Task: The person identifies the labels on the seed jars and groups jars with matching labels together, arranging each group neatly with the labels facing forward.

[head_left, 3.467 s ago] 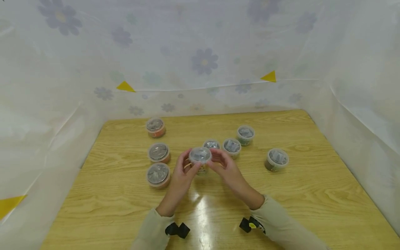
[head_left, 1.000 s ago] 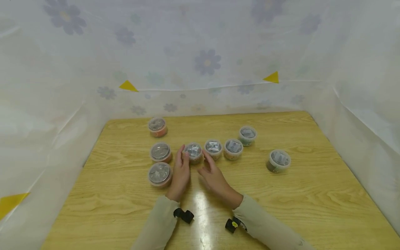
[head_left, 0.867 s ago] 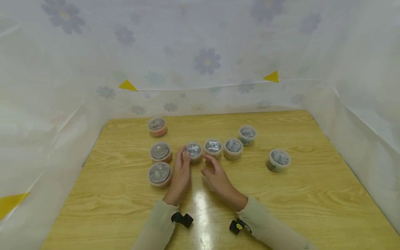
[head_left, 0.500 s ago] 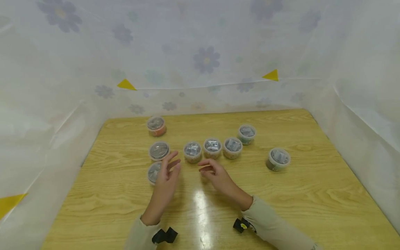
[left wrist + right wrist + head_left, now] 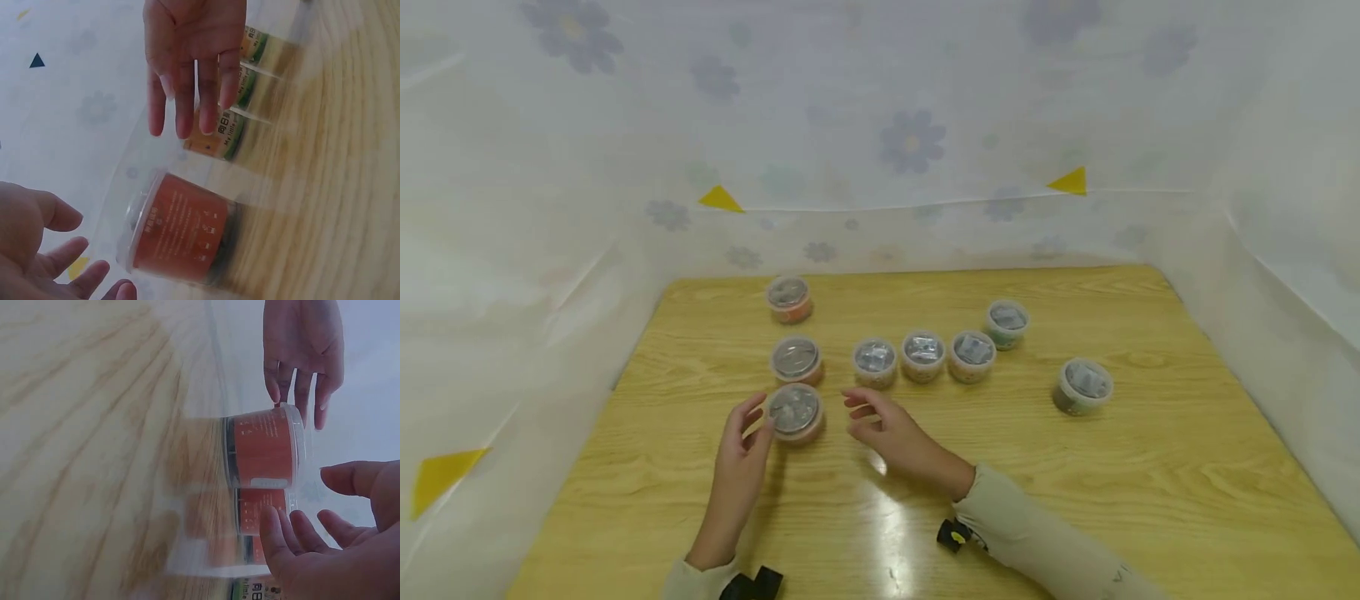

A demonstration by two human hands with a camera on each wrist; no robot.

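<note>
A lidded plastic cup with an orange-red printed label (image 5: 795, 414) stands at the near end of the left column, a silvery packet showing under its clear lid. At its left side is my left hand (image 5: 741, 458), fingers spread and slightly bent, thumb tip right by the rim. My right hand (image 5: 891, 435) hovers to the cup's right with fingers loosely bent and a gap between. In the left wrist view the same orange-red cup (image 5: 181, 228) stands between both hands. The right wrist view shows this cup (image 5: 262, 447) upright on the table, neither hand gripping it.
Behind it stand two more orange-red cups (image 5: 796, 358) (image 5: 789, 298). A row of three lidded cups (image 5: 875, 362) (image 5: 922, 356) (image 5: 972, 356) lies right of them, with a green-labelled cup (image 5: 1007, 323) behind and another cup (image 5: 1082, 386) far right. White sheeting (image 5: 910, 233) borders the wooden table (image 5: 1075, 500).
Both hands held a cup up; it now stands at the left end of the middle row, released. Both hands have since moved left to either side of the nearest orange-red cup.
</note>
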